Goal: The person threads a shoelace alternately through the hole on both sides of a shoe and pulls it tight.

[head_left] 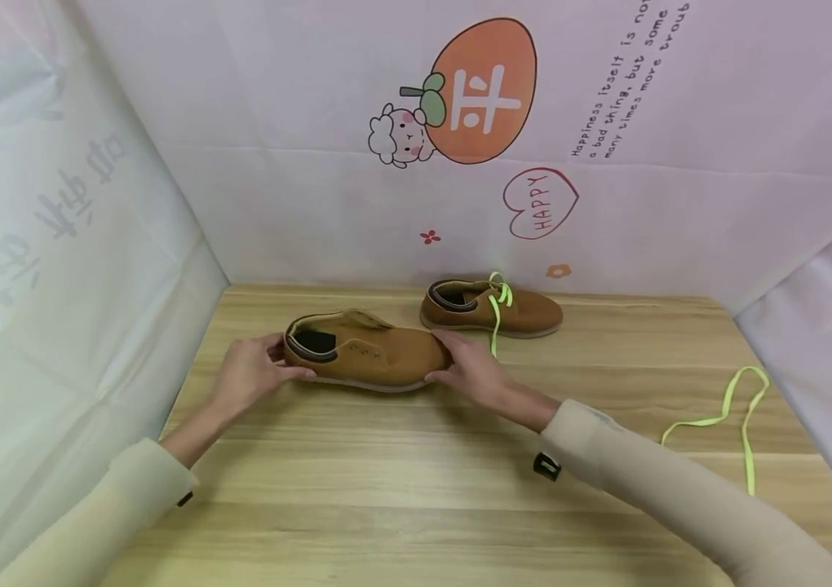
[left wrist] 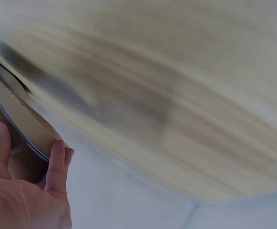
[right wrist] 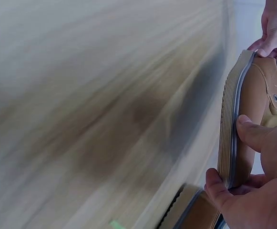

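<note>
A tan-brown lace-up shoe (head_left: 401,352) with no lace in its eyelets is held between both hands, toe to the right. My left hand (head_left: 247,375) grips the heel, thumb along the near side. At the toe, my right hand (head_left: 478,371) grips the shoe with its thumb on the near side. In the right wrist view the ribbed pale sole (right wrist: 230,119) shows edge-on, and a shadow lies on the table below, so the shoe seems raised. Behind it stands a matching shoe (head_left: 533,314) with a neon yellow-green lace (head_left: 494,322) tied through it.
A loose neon yellow-green shoelace (head_left: 748,440) lies at the right of the wooden table (head_left: 357,505), partly behind the right sleeve. A printed white cloth (head_left: 298,212) walls the back and sides. A small black item (head_left: 546,466) shows by the right sleeve.
</note>
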Demonstrator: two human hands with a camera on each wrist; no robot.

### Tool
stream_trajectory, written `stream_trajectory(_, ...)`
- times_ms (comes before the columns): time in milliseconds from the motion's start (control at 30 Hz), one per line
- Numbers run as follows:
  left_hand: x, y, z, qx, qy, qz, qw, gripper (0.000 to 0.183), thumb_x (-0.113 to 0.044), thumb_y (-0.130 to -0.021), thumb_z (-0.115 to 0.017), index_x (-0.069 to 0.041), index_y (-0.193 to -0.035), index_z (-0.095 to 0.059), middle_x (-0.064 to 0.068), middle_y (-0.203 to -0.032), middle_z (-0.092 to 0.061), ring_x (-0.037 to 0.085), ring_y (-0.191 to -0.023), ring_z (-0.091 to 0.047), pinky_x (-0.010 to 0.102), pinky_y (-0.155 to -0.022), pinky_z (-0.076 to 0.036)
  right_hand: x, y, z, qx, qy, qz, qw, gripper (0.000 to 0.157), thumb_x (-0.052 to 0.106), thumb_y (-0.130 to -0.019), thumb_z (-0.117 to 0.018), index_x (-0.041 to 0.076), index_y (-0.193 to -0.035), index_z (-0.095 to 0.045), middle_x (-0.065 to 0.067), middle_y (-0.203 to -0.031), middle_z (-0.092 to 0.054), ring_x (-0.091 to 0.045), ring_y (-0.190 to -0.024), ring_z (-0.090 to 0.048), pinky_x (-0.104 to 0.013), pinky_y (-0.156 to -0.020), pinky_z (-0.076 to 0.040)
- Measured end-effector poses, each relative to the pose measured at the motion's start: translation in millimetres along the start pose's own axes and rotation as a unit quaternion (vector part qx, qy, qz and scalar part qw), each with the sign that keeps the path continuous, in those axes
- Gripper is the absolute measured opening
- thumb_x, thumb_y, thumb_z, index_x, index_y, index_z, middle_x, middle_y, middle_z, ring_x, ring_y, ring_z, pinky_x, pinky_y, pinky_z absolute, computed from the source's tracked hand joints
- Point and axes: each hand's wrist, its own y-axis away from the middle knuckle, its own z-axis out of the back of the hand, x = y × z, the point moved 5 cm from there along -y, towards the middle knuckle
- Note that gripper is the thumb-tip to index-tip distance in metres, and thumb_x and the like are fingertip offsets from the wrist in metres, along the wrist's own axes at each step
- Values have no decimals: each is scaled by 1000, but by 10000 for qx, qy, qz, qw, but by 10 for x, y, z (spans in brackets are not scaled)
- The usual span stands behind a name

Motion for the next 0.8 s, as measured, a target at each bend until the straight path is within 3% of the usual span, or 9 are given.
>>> stream_trajectory(167, -216, 140, -173, -135, 51, -225, 9996, 64, -32, -72, -98, 6, -118, -75, 17, -93, -80, 24, -78, -76, 32, -64, -59, -115, 264, 112, -86, 54, 86, 9999, 75, 16, -87, -89, -9, -148, -53, -27, -147, -59, -43, -133, -60, -55, -110, -50)
stream_trajectory(267, -315, 240, -296, -127, 203, -323, 9992, 62, -31, -72, -99, 6, -116, -75, 17, -94, -80, 26, -80, -78, 33, -66, -62, -202, 419, 151, -64, 30, 103, 9999, 76, 14, -86, -90, -9, -147, -53, -27, -146, -60, -43, -134, -59, -54, -111, -48)
stream_trajectory(433, -428, 400, -495, 18, 537, -457, 9975, 62, -26, -71, -99, 5, -119, -74, 16, -99, -80, 23, -83, -79, 25, -67, -61, -331, 682, 167, 67, 48, 170, 9998, 75, 15, -88, -89, -9, -148, -52, -26, -145, -61, -42, -133, -60, -55, -109, -50)
stream_trajectory(567, -503, 481, -560, -3, 505, -561, 9971, 60, -26, -70, -99, 4, -117, -75, 15, -98, -80, 16, -78, -77, 20, -65, -59, -387, 842, 158, 109, 44, 155, 9998, 75, 16, -89, -88, -8, -150, -51, -26, -146, -61, -40, -133, -61, -53, -107, -52)
stream_trajectory(800, -567, 617, -614, -30, 443, -766, 9961, 61, -26, -69, -100, 4, -116, -75, 10, -91, -80, -2, -64, -61, 17, -56, -52, -390, 976, 135, 137, 195, 290, 9993, 72, 15, -89, -87, -10, -147, -52, -27, -143, -62, -41, -131, -62, -52, -106, -53)
